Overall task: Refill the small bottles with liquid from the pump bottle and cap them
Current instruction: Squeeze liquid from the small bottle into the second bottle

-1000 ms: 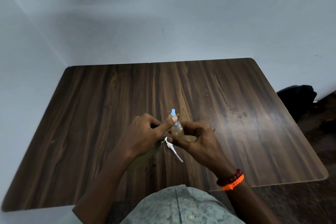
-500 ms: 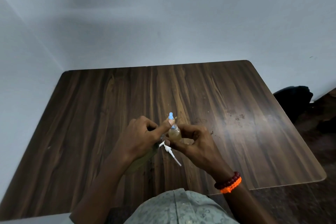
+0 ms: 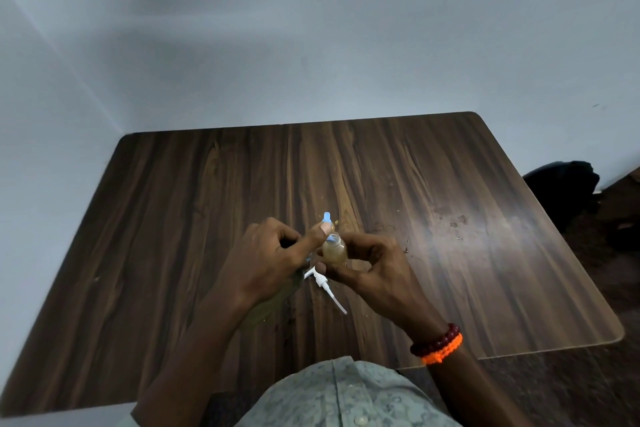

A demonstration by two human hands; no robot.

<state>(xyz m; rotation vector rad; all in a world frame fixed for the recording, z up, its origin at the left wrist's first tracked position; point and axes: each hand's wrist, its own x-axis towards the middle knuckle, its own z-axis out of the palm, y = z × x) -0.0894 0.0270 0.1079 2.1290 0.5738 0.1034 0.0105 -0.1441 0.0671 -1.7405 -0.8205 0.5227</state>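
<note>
Gripping small bottle [image 3: 334, 250], right hand [image 3: 372, 269]; left hand [image 3: 265, 262] curled alongside.

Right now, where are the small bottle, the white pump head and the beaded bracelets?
small bottle [image 3: 334, 251]: head view, on its amber, liquid-filled body.
white pump head [image 3: 319, 279]: head view, on its collar, lying on the table.
beaded bracelets [image 3: 437, 345]: head view, on the beads at the right wrist.

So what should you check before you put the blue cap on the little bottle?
1. Small bottle held in the right hand: ok.
2. Bottle upright: ok, tilted slightly.
3. Liquid inside it: ok, brownish.
4. Blue cap in the left hand grip: ok.
5. Cap seated on the neck: not ok, still above it.
6. White pump head clear of the hands: cannot tell.
</note>
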